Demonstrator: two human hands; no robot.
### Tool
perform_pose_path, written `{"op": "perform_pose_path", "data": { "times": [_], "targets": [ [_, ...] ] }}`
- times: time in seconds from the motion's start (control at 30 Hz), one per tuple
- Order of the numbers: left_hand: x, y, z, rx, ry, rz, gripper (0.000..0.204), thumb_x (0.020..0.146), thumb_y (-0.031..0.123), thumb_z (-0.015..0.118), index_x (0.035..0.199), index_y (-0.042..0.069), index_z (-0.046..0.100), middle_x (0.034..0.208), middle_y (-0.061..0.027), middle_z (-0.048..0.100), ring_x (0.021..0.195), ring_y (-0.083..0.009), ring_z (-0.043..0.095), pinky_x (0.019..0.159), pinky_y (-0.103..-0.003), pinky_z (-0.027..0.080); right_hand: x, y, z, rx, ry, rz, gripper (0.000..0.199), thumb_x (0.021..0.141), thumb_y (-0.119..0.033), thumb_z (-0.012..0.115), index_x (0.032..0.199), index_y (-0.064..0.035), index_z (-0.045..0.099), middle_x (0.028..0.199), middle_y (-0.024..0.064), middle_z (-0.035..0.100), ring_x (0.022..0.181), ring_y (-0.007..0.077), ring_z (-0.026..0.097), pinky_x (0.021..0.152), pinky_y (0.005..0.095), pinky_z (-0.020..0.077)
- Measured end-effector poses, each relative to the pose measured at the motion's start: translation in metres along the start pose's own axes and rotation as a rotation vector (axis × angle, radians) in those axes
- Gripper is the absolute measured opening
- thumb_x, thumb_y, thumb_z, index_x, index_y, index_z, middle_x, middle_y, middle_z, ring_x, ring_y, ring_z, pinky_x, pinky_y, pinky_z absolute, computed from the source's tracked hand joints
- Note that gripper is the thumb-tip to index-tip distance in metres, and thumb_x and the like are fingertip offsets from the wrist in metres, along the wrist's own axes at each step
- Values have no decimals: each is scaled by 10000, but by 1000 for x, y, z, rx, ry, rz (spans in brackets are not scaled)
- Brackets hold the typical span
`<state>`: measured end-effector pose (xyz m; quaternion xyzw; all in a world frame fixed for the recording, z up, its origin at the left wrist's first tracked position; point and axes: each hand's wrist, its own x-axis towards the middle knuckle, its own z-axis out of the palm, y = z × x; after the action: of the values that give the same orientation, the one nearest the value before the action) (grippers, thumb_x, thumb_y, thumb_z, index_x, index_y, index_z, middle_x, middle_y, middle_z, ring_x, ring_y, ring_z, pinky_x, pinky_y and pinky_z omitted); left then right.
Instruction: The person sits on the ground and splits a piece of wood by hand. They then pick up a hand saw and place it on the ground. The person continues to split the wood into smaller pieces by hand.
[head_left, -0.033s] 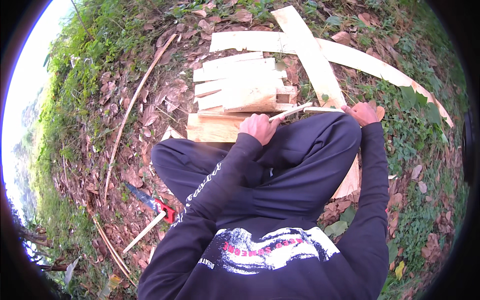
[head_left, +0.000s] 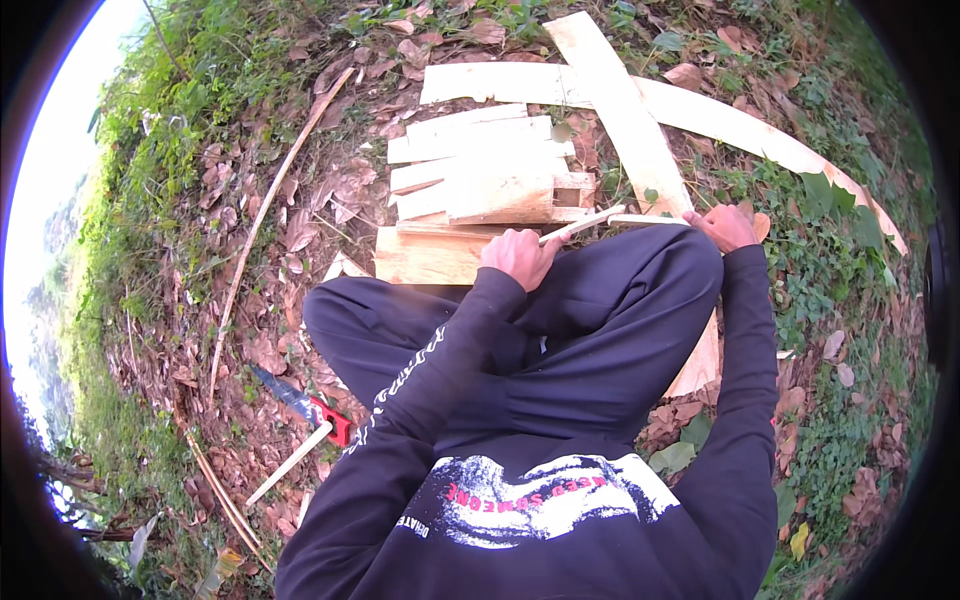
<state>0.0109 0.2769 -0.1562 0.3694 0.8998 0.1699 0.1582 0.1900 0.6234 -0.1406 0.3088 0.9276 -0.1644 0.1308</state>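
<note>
I sit cross-legged on the ground, both hands just beyond my knees. My left hand [head_left: 520, 258] is closed around one end of a narrow pale stick [head_left: 585, 224], whose free end points up and to the right. My right hand [head_left: 727, 229] is closed at the right end of a thin wooden strip [head_left: 645, 219] that lies level above my right knee. The stick's tip comes close to this strip; I cannot tell whether they touch. Directly ahead is a stack of short pale boards [head_left: 490, 175], the nearest board [head_left: 430, 257] partly behind my left hand.
Beyond the stack, a long board [head_left: 740, 118] lies under a second, slanting board [head_left: 625, 110]. At my left are a handsaw [head_left: 325, 415] with a red handle, a short stick [head_left: 290, 463] and a long thin strip [head_left: 265, 215]. Dry leaves and green plants surround me.
</note>
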Motion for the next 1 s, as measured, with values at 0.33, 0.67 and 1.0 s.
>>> {"op": "perform_pose_path", "data": {
  "times": [0.33, 0.67, 1.0],
  "targets": [
    [-5, 6, 14, -40, -4, -126, 723, 955, 624, 473, 661, -15, 641, 679, -247, 634, 692, -425, 644, 634, -523, 502, 3, -1, 1, -28, 70, 50, 896, 746, -860, 549, 449, -15, 544, 478, 162, 537, 497, 311, 590, 520, 452, 422],
    [-9, 5, 26, -41, -27, -143, 731, 961, 637, 448, 711, -14, 669, 738, -255, 658, 741, -433, 660, 668, -523, 514, -1, -12, -7, -67, 19, 113, 914, 728, -880, 541, 496, 2, 594, 542, 197, 595, 555, 340, 633, 574, 478, 462],
    [-10, 10, 24, -118, -111, -213, 748, 962, 641, 443, 726, -32, 667, 706, -286, 635, 716, -464, 645, 650, -539, 502, 0, -15, -6, -95, 49, 157, 941, 715, -896, 525, 570, 24, 657, 656, 243, 654, 650, 375, 670, 639, 493, 492]
  ]
}}
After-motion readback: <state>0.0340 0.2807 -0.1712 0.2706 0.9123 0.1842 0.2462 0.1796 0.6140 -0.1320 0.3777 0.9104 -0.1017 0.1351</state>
